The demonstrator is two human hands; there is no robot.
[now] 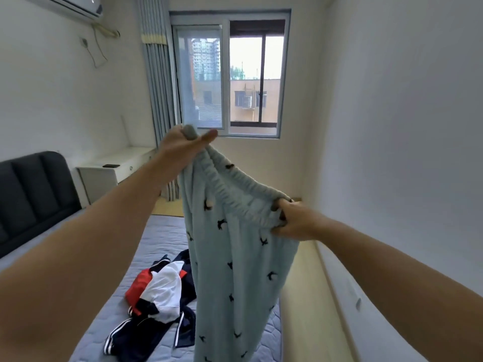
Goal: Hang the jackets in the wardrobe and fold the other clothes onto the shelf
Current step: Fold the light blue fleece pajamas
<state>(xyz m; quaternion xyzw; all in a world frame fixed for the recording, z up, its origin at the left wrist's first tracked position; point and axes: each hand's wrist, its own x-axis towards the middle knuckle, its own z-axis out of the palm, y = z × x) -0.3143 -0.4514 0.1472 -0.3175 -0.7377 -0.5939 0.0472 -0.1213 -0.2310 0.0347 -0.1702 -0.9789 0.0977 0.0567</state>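
Observation:
Light blue pajama pants [235, 270] with small dark bird prints hang in the air over the bed. My left hand [183, 142] grips one end of their elastic waistband, raised high in front of the window. My right hand [292, 220] pinches the other end of the waistband, lower and to the right. The legs of the pants drop straight down past the frame's bottom edge. On the mattress below lies a heap of a navy, white and red jacket [159, 291] with white stripes.
The blue quilted mattress [104, 327] fills the lower left, with a dark padded headboard [34, 189] at the left. A white desk [109, 165] stands by the curtain [156, 87] and window [230, 74]. A white wall and a strip of wooden floor [305, 309] run along the right.

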